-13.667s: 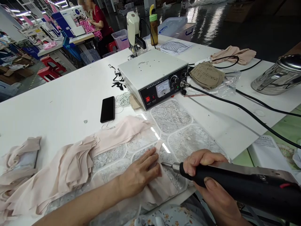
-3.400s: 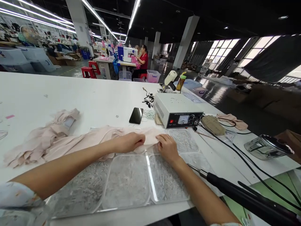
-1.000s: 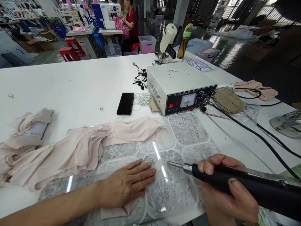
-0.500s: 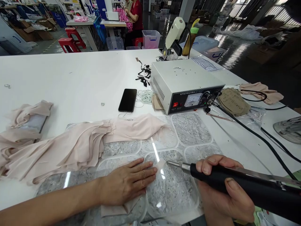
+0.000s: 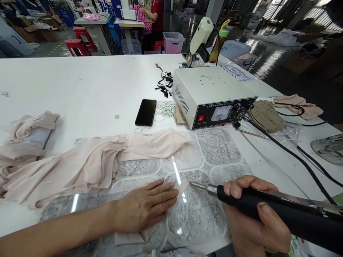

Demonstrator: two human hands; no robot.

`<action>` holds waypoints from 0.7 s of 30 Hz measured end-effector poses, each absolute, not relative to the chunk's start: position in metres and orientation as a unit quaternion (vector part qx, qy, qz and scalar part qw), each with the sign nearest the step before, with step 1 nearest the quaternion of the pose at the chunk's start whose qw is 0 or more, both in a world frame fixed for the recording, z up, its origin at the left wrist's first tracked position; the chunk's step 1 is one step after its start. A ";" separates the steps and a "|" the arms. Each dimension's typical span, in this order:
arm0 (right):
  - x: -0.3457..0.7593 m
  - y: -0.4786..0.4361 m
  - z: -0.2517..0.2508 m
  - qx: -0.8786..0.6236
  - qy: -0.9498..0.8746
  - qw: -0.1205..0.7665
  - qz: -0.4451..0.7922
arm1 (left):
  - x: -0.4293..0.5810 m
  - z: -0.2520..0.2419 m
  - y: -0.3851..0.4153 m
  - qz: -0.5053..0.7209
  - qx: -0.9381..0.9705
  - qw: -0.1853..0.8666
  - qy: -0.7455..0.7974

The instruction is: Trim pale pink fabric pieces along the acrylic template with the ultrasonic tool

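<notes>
My left hand (image 5: 146,207) lies flat, fingers stretched out, on a piece of pale pink fabric (image 5: 131,238) mostly hidden beneath it. A pale corner of cloth (image 5: 183,186) sticks out past the fingertips. My right hand (image 5: 257,217) is wrapped around a black handheld ultrasonic welder (image 5: 246,201). Its slim metal tip points left and ends close to that corner; whether they touch I cannot tell. Under both lies a grey marbled mat (image 5: 198,217) with a clear, rounded-square pattern. Behind my left hand, several layers of pale pink fabric (image 5: 72,167) are spread out.
A white power box (image 5: 214,92) with a dial stands behind the mat, its black cable (image 5: 292,151) running to the tool. Nearby are a black phone (image 5: 146,112), coiled thin cord (image 5: 166,108) and a glass jar (image 5: 328,148). A person in red (image 5: 155,16) sits across the room.
The view has shifted very slightly. Both hands, the welder and the fabric hold nearly the same places.
</notes>
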State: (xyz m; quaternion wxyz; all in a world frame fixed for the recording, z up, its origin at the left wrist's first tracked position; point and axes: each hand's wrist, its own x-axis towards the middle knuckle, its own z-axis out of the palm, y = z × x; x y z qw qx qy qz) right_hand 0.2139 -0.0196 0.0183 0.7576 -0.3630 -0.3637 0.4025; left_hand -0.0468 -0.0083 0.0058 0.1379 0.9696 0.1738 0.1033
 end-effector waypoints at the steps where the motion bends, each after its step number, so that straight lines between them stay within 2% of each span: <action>1: 0.214 -0.019 0.019 -0.363 -0.364 0.757 0.403 | -0.047 0.005 -0.008 0.101 0.970 0.136 0.173; 21: 0.211 -0.017 0.023 -0.364 -0.368 0.756 0.401 | -0.046 0.004 -0.010 0.124 0.967 0.135 0.174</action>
